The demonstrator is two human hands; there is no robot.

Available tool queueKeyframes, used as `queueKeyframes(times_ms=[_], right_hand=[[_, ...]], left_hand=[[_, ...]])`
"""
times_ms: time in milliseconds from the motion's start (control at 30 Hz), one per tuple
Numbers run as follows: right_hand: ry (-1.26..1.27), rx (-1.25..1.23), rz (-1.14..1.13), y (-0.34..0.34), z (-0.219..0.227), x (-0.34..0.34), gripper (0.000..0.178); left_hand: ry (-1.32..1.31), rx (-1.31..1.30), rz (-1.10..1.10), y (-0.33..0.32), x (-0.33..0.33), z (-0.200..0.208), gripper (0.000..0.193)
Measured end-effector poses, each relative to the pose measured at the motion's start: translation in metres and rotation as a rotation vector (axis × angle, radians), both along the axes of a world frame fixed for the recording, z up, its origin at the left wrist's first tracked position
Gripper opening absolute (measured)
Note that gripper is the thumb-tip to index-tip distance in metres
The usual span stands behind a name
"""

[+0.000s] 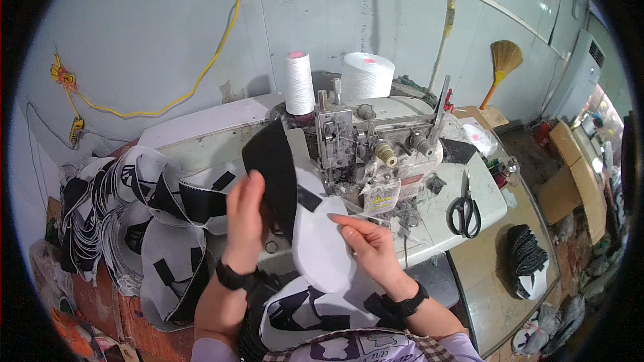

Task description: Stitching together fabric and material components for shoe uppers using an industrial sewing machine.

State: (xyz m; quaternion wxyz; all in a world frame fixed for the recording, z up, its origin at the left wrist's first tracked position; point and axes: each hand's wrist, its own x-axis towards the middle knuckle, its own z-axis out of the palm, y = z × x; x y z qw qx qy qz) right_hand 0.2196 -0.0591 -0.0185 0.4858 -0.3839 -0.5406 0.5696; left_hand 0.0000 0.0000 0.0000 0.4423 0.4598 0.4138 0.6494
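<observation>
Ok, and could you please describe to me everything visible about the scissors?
The scissors have slim, grey, metal-looking blades and two black handle loops. They lie flat on the pale tabletop, right of the sewing machine, tips pointing away from the person. The blades look nearly closed. Only the tabletop appears to touch them.

I see a yellow warning label (382, 199) on the sewing machine (339, 137), its print illegible. My shirtfront (359, 348) bears lettering.

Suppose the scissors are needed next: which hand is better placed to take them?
Probably the right hand: the scissors lie nearer to it, on its side. It would first have to release the white pad it pinches. The left hand is farther away, across the pad.
</observation>
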Motion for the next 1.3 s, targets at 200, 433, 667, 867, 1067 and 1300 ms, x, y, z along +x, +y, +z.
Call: queueKeyframes(times_ms=[200, 433, 667, 867, 1067, 1300], right_hand=[[0.157, -0.139, 0.213, 0.009, -0.003, -0.02, 0.031], [0.071, -0.084, 0.234, 0.005, -0.006, -0.008, 0.031], [-0.278, 0.411, 0.012, -0.009, 0.004, 0.007, 0.038], [-0.479, 0.695, -0.064, -0.02, 0.014, 0.013, 0.039], [-0.567, 0.675, 0.017, -0.022, 0.009, -0.001, 0.044], [-0.62, 0.822, -0.154, -0.004, -0.008, 0.002, 0.05]], left_hand=[[-0.467, 0.033, -0.22, 0.014, -0.058, 0.016, 0.031], [1.228, 0.265, -0.389, -0.096, -0.075, 0.007, 0.024], [0.604, -0.076, -0.458, -0.121, -0.033, 0.025, 0.012], [0.57, -0.063, -0.297, -0.082, -0.014, 0.026, 0.024], [0.107, -0.153, -0.365, -0.089, 0.006, 0.048, 0.029], [-0.424, -0.358, -0.452, -0.06, -0.008, 0.032, 0.042]])
